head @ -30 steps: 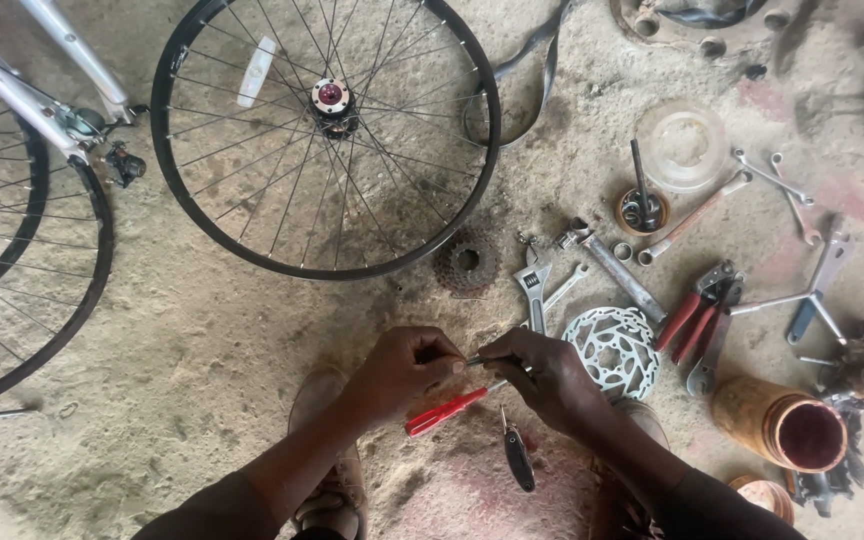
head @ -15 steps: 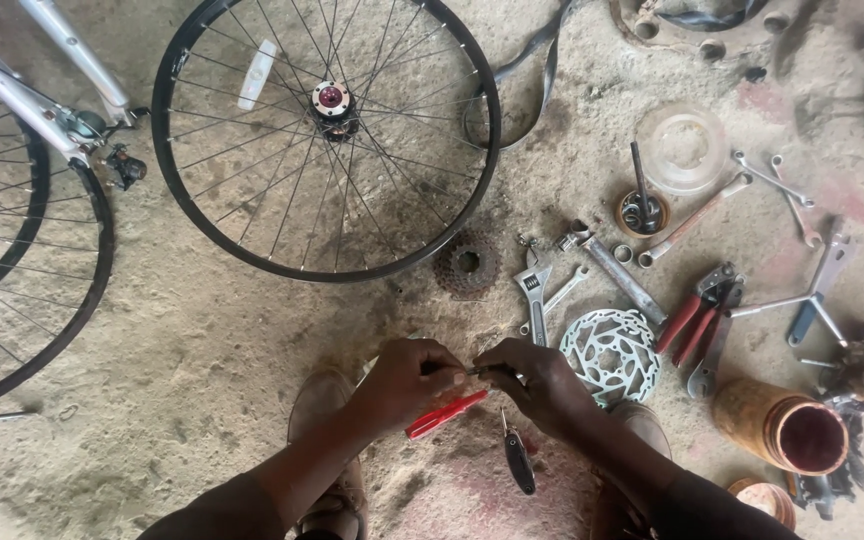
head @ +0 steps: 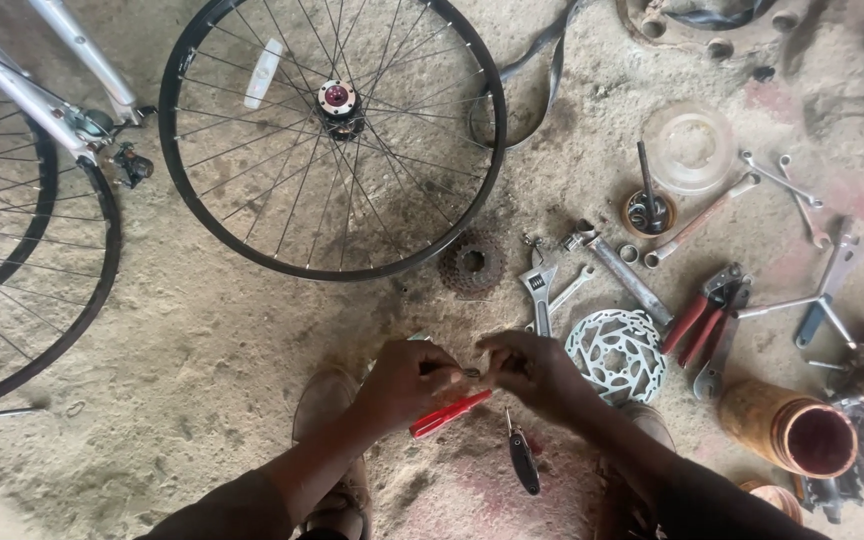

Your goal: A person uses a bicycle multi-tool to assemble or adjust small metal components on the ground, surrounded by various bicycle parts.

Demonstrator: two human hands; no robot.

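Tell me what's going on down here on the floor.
A person crouches over a sandy floor, both hands together on a small metal part. The left hand also holds a red-handled tool; the right hand pinches the part from the other side. A spoked wheel lies ahead, with a brake disc, wrenches and pliers scattered to the right.

Floor (head: 202,340): bare sandy concrete, dusty and pale, with faded reddish patches at right and bottom. Light: soft, even daylight, weak shadows. No walls in view.
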